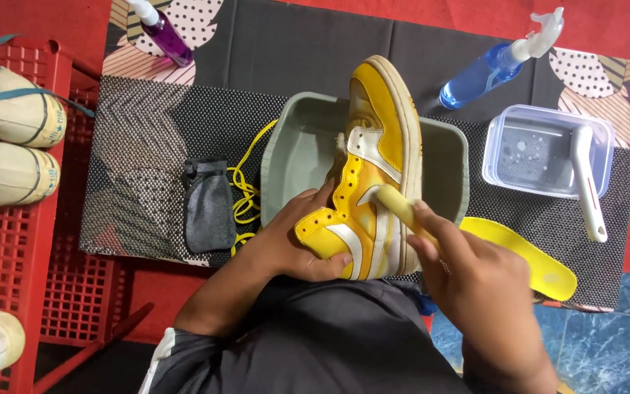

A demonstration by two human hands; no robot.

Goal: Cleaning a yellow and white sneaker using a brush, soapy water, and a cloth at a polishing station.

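Shoe-cleaning station on a home floor. A grey basin sits on a patterned mat; right of it spray bottle and water tub; left, red crates holding sneakers; blue tiles at lower right.

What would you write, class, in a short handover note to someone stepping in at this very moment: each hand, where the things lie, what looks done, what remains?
Left hand: grips the yellow and white sneaker at its collar end, holding it on its side over the grey basin.
Right hand: holds a brush with a pale handle against the sneaker's side.
Nearby: yellow laces and a dark cloth pouch left of the basin; yellow insole to the right; clear tub with a white brush; blue spray bottle.
Done: laces and insole out.
Left: scrubbing appears under way; how much is clean, I cannot tell.
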